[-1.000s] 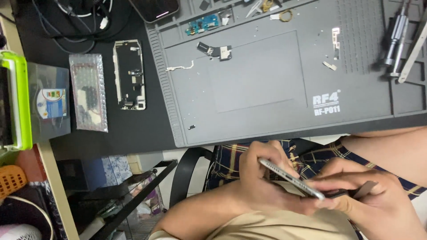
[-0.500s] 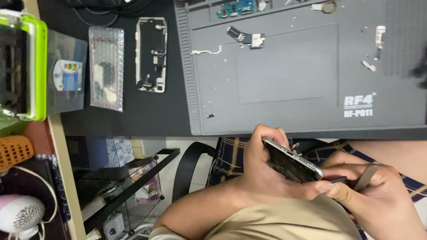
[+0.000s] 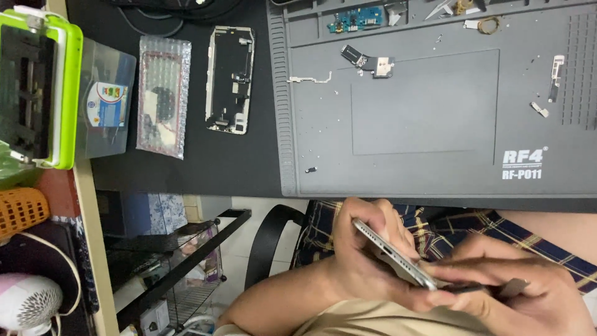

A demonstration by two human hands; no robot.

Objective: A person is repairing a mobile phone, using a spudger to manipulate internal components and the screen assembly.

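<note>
Both hands are below the desk edge, over my lap in plaid shorts. My left hand (image 3: 364, 249) grips a silver-edged smartphone (image 3: 393, 256), held edge-on and slanting down to the right. My right hand (image 3: 522, 295) meets the phone's lower end and pinches a thin dark flat tool (image 3: 494, 288) against it. Where the tool's tip touches the phone is hidden by the fingers.
A grey repair mat (image 3: 423, 106) on the black desk carries small parts, a blue circuit board (image 3: 356, 18) and a flex part (image 3: 368, 61). Left of it lie an opened phone frame (image 3: 230, 79), a bubble-wrap bag (image 3: 163, 93), a clear plastic box (image 3: 106, 99) and a green-framed fixture (image 3: 37, 87). A wire shelf (image 3: 174, 255) stands below.
The view has shifted, so the desk items sit further right in frame. Both hands stay in my lap on the phone, and the right hand has closed in on its lower end.
</note>
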